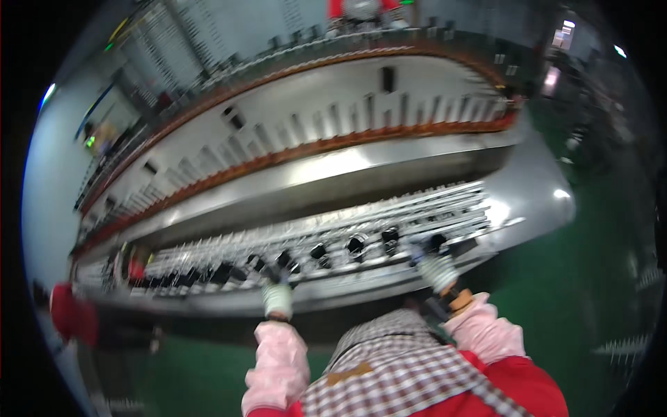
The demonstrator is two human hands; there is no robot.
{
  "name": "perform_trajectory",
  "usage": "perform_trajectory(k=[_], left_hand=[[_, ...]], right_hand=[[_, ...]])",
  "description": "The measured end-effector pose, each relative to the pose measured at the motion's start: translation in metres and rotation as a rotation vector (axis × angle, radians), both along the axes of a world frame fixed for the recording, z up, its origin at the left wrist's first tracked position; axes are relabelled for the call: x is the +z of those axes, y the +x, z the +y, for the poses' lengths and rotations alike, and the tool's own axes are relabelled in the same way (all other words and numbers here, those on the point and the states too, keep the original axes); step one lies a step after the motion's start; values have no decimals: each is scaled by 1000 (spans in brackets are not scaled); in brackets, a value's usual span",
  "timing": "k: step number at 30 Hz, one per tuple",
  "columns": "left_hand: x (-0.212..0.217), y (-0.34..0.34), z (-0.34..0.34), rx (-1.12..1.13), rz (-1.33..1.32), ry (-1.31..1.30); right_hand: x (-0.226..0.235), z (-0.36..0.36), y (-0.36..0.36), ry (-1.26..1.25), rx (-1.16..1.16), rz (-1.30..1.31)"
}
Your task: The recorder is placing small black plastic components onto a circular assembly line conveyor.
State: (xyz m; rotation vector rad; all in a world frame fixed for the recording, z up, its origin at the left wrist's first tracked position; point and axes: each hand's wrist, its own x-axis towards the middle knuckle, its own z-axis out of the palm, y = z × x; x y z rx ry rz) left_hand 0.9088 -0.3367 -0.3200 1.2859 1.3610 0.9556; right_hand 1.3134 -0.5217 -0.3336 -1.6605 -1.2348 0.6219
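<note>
Both my hands wear white knitted gloves, and pink sleeve covers reach up my forearms. My left hand (276, 295) is at the near edge of a long metal bench (333, 288), close to a black cylindrical part (287, 261). Farther right, my right hand (435, 270) reaches over the same edge, close to another dark part (438, 241). Several similar black parts lie in a row between and to the left of my hands. Behind them runs a bundle of long silvery rods (417, 214). Motion blur hides the fingers of both hands and any grip they have.
Beyond the rods, a sloped metal panel (313, 104) with orange-brown edging carries a row of upright slots. A person in red (361, 10) is at the far side. Another red sleeve (73, 313) shows at the left. Green floor (556, 299) lies to the right.
</note>
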Motion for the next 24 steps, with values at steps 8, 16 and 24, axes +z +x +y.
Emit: perform_trajectory(k=[8,16,24], left_hand=[[31,19,2,190,-130,-449],[-58,-35,-2,306,65,214],[-130,-44,29,190,148,259]], right_hand=[[59,17,-25,-167,-93,577],[29,31,-35,-214,-11,598],[122,-13,50,-245,184,343]])
